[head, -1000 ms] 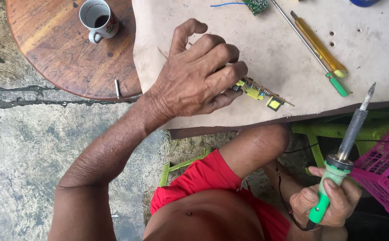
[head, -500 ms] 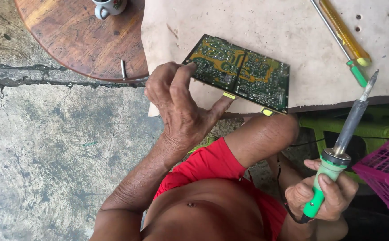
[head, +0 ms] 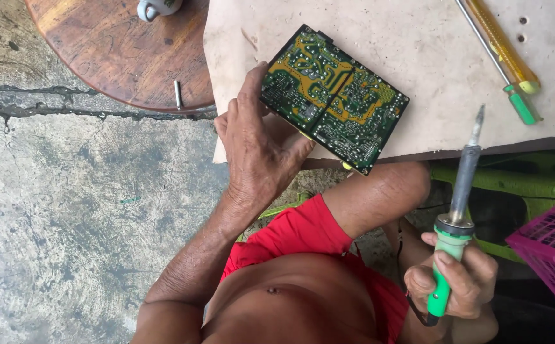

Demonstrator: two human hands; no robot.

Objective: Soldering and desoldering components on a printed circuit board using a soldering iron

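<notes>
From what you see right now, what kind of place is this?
Probably an informal outdoor electronics repair spot. The left hand holds a green circuit board over a worn work board, the right hand grips a soldering iron, and the floor is cracked concrete.

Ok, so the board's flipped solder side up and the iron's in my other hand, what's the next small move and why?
Probably bring the soldering iron in the right hand up to the circuit board. The left hand steadies the board's edge on the work surface, traces showing, while the tip is off the board, over the table edge.
</notes>
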